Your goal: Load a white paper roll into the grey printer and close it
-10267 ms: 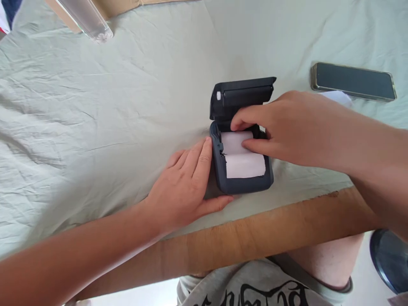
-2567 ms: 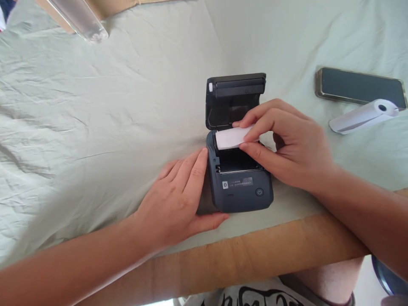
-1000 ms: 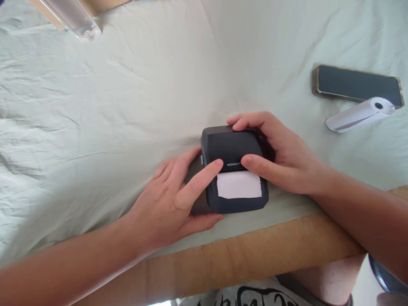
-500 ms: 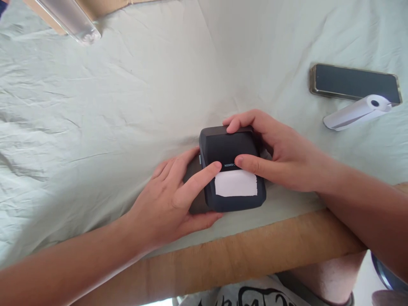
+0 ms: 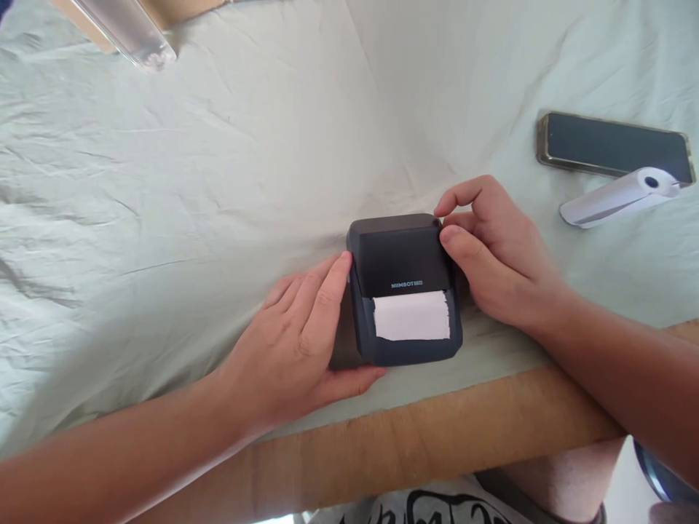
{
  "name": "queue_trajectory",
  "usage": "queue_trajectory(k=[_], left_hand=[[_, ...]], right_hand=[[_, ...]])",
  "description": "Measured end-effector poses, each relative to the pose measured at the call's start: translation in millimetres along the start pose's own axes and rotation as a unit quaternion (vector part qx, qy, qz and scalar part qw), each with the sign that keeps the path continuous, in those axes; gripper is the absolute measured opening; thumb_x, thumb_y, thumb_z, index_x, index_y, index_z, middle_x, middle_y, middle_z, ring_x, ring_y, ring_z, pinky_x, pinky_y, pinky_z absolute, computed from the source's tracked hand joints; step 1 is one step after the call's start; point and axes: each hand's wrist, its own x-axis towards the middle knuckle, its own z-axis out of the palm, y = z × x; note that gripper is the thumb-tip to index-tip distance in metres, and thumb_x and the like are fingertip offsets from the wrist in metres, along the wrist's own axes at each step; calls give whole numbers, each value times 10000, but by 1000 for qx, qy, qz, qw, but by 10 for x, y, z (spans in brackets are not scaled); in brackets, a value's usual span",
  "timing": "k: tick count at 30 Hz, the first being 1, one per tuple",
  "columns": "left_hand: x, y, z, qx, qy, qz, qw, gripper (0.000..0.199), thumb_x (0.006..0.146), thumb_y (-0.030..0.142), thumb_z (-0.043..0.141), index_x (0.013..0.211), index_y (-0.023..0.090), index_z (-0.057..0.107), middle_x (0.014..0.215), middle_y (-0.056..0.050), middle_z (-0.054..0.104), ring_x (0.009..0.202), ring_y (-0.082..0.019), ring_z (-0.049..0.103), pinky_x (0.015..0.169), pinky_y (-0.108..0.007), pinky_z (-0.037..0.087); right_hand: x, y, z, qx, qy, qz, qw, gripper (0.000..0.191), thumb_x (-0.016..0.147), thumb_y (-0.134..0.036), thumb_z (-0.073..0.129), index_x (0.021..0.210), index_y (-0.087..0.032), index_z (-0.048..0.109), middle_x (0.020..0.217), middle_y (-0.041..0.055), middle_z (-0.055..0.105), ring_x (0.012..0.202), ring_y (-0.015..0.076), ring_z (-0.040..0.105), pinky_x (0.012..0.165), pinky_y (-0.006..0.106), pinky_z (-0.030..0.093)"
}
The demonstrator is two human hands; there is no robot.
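A dark blue and black label printer [image 5: 401, 255] marked NIIMBOT stands on the cloth near the table's front edge. From its front slot a white paper strip [image 5: 412, 316] with a ragged edge lies over the lower part of the body. My left hand [image 5: 298, 331] grips the printer's left side, fingers along the edge and thumb at the near corner. At the upper right corner, my right hand [image 5: 494, 258] has bent fingers and a thumb pressed to the printer's side. Its lower fingers are partly hidden.
A phone [image 5: 617, 142] lies at the right, with a white paper roll [image 5: 619, 198] against its near edge. A clear plastic container [image 5: 128, 33] sits at the upper left beside cardboard [image 5: 188, 9]. Bare wood [image 5: 437, 418] runs along the table's front edge.
Both thumb and fingers of my right hand have moved from the printer's top to its upper right corner. My left index finger has shifted off the lid to the left side.
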Motion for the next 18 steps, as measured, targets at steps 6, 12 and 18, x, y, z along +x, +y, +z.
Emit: queue_trajectory(k=[6, 12, 18], left_hand=[[20, 3, -42, 31, -23, 24, 999, 1039, 1278, 758, 439, 1988, 101, 59, 1717, -337, 732, 1553, -476, 803, 1193, -619, 740], [7, 50, -47, 65, 28, 38, 997, 973, 1282, 649, 530, 1959, 39, 190, 1693, -367, 732, 1523, -496, 813, 1205, -612, 742], [3, 52, -2, 68, 85, 72, 991, 969, 1275, 610, 652, 1939, 0, 300, 1606, -345, 816, 1435, -447, 883, 1153, -518, 774]], right_hand=[[-5, 42, -9, 23, -18, 20, 999, 76, 1213, -378, 617, 1254, -321, 589, 707, -100, 610, 559, 153, 556, 604, 359, 461], [-4, -18, -6, 3, -20, 33, 999, 70, 1199, -362, 579, 1251, -316, 576, 707, -96, 595, 574, 165, 536, 633, 372, 449], [19, -122, -1, 9, -20, 73, 997, 92, 1181, -370, 562, 1219, -286, 570, 699, -86, 571, 573, 152, 462, 647, 375, 397]])
